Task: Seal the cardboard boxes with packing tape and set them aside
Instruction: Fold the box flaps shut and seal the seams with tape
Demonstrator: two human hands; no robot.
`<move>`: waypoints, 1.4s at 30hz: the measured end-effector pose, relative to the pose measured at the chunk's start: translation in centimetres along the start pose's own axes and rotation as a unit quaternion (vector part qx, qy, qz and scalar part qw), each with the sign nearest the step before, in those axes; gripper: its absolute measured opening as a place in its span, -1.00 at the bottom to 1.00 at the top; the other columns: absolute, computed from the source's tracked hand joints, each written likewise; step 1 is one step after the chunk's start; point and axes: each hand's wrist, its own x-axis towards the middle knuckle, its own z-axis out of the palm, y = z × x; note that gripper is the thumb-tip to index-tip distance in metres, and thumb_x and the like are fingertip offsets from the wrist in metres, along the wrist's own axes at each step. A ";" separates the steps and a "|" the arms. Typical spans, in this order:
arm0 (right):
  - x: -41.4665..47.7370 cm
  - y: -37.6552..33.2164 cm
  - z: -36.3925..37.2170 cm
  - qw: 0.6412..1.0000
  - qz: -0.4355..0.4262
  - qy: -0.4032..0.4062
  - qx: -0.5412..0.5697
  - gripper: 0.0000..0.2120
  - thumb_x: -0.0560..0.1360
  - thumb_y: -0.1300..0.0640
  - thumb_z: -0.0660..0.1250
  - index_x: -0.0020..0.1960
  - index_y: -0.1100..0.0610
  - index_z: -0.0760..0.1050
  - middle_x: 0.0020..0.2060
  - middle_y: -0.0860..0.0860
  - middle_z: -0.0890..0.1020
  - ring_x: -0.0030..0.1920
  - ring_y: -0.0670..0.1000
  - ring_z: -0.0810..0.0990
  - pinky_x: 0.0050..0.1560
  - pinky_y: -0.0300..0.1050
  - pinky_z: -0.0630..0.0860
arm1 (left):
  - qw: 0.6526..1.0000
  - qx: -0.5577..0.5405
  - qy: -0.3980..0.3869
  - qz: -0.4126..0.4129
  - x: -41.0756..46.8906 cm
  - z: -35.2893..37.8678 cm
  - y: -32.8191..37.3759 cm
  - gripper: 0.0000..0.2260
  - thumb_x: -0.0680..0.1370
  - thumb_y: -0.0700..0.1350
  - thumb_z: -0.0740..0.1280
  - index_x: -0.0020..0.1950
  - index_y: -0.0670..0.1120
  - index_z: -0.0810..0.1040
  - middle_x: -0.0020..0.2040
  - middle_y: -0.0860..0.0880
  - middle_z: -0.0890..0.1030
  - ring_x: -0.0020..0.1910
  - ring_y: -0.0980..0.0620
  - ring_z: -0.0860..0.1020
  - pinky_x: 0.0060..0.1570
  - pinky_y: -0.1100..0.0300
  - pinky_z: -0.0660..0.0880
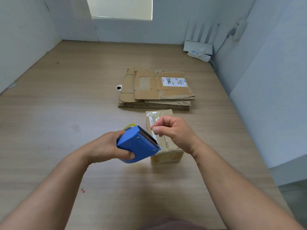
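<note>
Packing tape (154, 121) pinched by right hand (174, 131); left hand (106, 146) grips blue dispenser (137, 145).

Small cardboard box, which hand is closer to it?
Right. The right hand is over the small cardboard box, pinching clear tape; the left hand holds the blue tape dispenser beside its left edge.

left: bare table (54, 113) | ahead: flattened cardboard stack (156, 88) | right-rear: router (198, 47)
</note>
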 end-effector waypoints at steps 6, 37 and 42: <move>0.1 0.2 0.3 0.998 -0.001 0.065 -0.004 -0.83 0.49 0.35 0.35 -0.25 0.19 0.51 -0.40 0.03 0.54 -0.42 -0.18 0.46 -0.32 -0.35 0.43 | 1.000 0.001 -0.011 -0.016 -0.1 0.1 0.7 -0.56 0.21 0.19 0.45 0.06 0.14 0.57 -0.07 0.14 0.66 -0.10 0.16 0.60 -0.09 0.28 0.50; -5.1 10.0 -4.2 0.932 0.199 0.301 -0.004 -0.77 0.48 0.18 0.38 -0.34 0.19 0.54 -0.49 -0.02 0.56 -0.49 -0.07 0.35 -0.40 -0.20 0.33 | 0.917 0.292 0.052 -0.268 0.0 -0.3 -0.9 -0.44 0.35 0.43 0.31 -0.25 -0.11 0.48 -0.24 -0.06 0.59 -0.30 0.00 0.53 -0.29 0.17 0.29; -4.9 11.1 -4.0 0.930 0.225 0.291 -0.001 -0.78 0.47 0.20 0.38 -0.35 0.19 0.52 -0.49 0.01 0.54 -0.47 -0.03 0.35 -0.41 -0.19 0.31 | 0.896 0.342 0.067 -0.276 1.7 1.1 -0.8 -0.43 0.36 0.45 0.26 -0.23 -0.10 0.48 -0.22 -0.04 0.57 -0.25 0.02 0.53 -0.30 0.17 0.31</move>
